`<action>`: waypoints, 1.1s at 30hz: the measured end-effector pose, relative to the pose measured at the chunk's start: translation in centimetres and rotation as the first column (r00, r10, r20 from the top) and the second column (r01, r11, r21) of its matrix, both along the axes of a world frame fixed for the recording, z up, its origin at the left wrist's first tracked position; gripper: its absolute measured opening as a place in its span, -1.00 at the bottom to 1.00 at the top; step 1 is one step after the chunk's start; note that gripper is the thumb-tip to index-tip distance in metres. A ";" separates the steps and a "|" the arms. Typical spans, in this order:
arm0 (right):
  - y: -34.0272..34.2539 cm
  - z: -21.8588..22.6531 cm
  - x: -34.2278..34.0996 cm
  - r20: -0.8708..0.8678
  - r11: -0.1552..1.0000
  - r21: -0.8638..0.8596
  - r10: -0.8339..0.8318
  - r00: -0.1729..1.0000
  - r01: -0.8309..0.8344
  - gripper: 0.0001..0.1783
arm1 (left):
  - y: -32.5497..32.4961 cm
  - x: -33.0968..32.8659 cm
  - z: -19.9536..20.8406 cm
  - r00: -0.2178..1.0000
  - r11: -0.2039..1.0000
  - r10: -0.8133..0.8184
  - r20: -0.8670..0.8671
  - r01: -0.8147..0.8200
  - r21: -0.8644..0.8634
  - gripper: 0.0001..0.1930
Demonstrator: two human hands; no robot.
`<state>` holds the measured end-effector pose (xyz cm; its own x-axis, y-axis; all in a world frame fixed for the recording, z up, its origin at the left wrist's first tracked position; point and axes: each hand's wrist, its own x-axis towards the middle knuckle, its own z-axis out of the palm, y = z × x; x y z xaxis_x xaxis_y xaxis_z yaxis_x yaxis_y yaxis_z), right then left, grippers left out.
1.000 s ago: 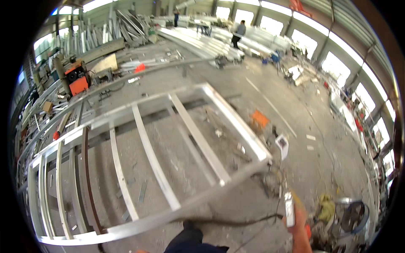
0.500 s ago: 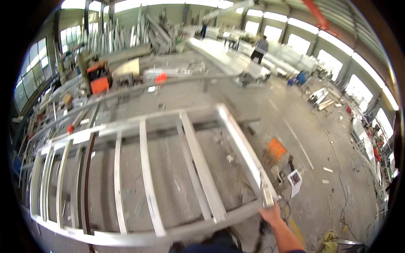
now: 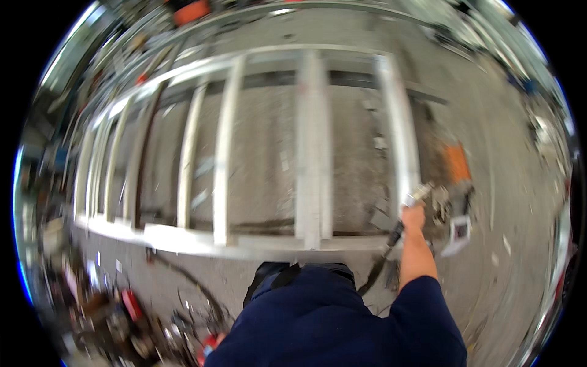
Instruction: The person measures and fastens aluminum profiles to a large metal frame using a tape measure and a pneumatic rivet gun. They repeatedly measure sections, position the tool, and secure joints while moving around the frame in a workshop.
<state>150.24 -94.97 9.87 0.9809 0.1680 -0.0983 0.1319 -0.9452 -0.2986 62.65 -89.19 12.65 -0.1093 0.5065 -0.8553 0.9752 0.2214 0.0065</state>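
My right hand [image 3: 413, 218] is closed around a short silvery metal piece [image 3: 418, 194], blurred by motion, at the near right corner of a large pale metal frame [image 3: 400, 131]. A black handle-like part with a dark hose [image 3: 374, 275] runs down from just below that hand; whether it belongs to the held piece I cannot tell. The frame lies flat before me, with several crossbars [image 3: 223, 153] and one dark brown bar [image 3: 147, 159]. At the lower left, a bit of what looks like my left hand [image 3: 221, 337] shows beside a red thing [image 3: 208, 348]; its fingers are hidden.
Right of the frame an orange object [image 3: 457, 163] and a white sheet with a dark picture [image 3: 458, 231] lie on the concrete floor. Cables and a red cylinder [image 3: 132, 304] crowd the lower left. A long metal bar [image 3: 330, 6] crosses behind the frame.
My view has tilted down, so the frame sits higher in the picture and my torso shows. My right hand keeps hold of the metal piece by the corner.
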 end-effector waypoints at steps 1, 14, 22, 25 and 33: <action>-0.6 -1.4 1.1 -0.082 0.997 -0.076 -0.032 0.996 0.026 -0.37 | -0.7 0.6 0.8 1.000 1.000 -0.009 -0.017 0.009 0.025 -0.67; 1.7 -4.7 0.8 -0.225 0.976 -0.159 0.114 0.968 -0.152 -0.16 | 2.1 11.9 12.1 0.922 0.922 0.360 0.143 -0.375 0.092 -0.51; 1.6 -5.3 0.1 -0.288 0.961 -0.157 0.175 0.942 -0.227 0.03 | 2.2 12.1 12.6 0.904 0.908 0.409 0.123 -0.417 0.044 -0.49; 2.0 -5.5 -0.4 -0.308 0.941 -0.211 0.193 0.932 -0.265 0.03 | 0.9 10.0 11.8 0.929 0.926 0.356 0.101 -0.365 0.098 -0.49; -0.4 -9.5 1.3 -0.218 0.951 0.007 0.305 0.927 -0.311 -0.26 | -0.1 10.2 11.7 0.880 0.881 0.466 0.093 -0.471 0.039 -0.48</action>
<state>151.53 -95.39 0.35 0.8366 0.4525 -0.3087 0.3534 -0.8764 -0.3271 72.90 -89.29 24.32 -0.2808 0.4622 -0.8411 0.7531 0.6494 0.1054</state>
